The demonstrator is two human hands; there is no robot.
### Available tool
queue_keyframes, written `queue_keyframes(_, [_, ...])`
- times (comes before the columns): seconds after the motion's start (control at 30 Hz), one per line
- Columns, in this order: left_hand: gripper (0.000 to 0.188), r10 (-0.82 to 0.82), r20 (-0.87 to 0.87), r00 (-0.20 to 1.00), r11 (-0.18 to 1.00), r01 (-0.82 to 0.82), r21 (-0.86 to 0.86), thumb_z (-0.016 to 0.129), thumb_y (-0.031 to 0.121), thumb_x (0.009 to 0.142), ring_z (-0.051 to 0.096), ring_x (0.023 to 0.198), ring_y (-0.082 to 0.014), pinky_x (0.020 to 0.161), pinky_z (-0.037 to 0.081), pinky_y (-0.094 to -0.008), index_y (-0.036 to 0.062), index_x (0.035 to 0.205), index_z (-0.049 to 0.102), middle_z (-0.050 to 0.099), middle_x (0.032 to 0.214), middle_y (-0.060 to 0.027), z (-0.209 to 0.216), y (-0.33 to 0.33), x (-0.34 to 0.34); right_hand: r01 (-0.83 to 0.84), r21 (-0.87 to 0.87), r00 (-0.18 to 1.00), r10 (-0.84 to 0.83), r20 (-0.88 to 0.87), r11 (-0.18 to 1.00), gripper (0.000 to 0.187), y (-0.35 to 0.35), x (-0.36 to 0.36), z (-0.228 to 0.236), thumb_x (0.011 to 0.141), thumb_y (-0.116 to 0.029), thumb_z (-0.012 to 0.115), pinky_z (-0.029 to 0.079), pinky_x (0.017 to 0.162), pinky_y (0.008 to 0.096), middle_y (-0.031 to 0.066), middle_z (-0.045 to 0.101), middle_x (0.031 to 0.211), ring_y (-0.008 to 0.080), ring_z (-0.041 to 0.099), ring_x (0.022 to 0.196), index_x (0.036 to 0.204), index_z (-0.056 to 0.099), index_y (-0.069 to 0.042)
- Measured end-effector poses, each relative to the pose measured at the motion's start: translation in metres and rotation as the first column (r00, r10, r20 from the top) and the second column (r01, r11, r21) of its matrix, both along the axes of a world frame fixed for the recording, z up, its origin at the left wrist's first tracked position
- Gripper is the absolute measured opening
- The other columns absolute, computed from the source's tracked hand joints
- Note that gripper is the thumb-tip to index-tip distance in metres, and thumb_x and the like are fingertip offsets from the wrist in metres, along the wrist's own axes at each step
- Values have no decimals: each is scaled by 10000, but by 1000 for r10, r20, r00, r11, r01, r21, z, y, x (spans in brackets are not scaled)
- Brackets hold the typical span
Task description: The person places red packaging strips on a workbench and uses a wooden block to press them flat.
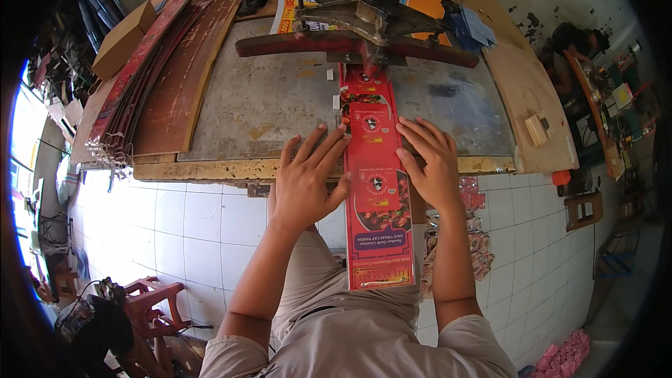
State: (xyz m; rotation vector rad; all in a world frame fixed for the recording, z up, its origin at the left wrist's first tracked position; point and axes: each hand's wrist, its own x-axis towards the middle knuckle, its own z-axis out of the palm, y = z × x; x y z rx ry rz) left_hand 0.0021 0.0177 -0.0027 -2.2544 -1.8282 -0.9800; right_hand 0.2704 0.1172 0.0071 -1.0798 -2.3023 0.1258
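The red strip lies from under the metal machine out past the near edge of the table, and my left hand and right hand, fingers a bit apart, touch its sides, I think to hold it straight.

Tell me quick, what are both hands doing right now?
Left hand: open, fingers spread, fingertips at the left edge of the red printed strip.
Right hand: open, fingertips at the strip's right edge.
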Motion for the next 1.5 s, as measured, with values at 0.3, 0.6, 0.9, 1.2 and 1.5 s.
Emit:
queue_keyframes(0.3, [594,-3,-4,1000,1000,3,-11,718,323,974,559,1559,-322,1278,376,-580,131,1536,687,643,1666,-36,3,-1,1,0,0,1000,0,-2,1000,445,-1,0,2,1092,-362,747,388,1267,506,3,703,1589,273,571,1534,1478,765,-140])
queue_keyframes(0.6, [598,-4,-22,1000,999,3,-37,719,338,995,542,1571,-315,1275,383,-592,122,1550,671,619,1687,-32,6,-2,0,-41,-30,997,38,-73,999,447,-1,5,3,1089,-353,750,386,1273,514,43,717,1562,299,580,1519,1465,762,-112])
queue_keyframes(0.9, [587,-18,-33,999,999,17,-48,689,345,1029,499,1614,-307,1306,347,-587,142,1580,658,586,1723,-24,7,-5,2,597,326,797,-587,-141,733,387,102,228,-1,1072,-236,760,495,1179,543,188,694,1471,431,636,1387,1422,739,-72])
queue_keyframes(1.2, [599,-4,-1,1000,999,3,-49,705,302,1005,504,1614,-316,1306,347,-574,122,1574,664,594,1716,-34,4,-7,1,541,211,830,-557,23,814,358,122,292,23,1039,-51,742,539,1092,515,216,704,1359,462,660,1274,1394,716,-84])
queue_keyframes(1.5, [583,-4,-33,999,1000,3,-19,691,348,1030,559,1560,-338,1291,366,-569,103,1559,672,625,1684,-64,6,-8,0,75,148,989,-55,-135,986,347,13,122,46,1005,-85,807,510,1148,502,126,714,1423,362,654,1353,1349,765,-101])
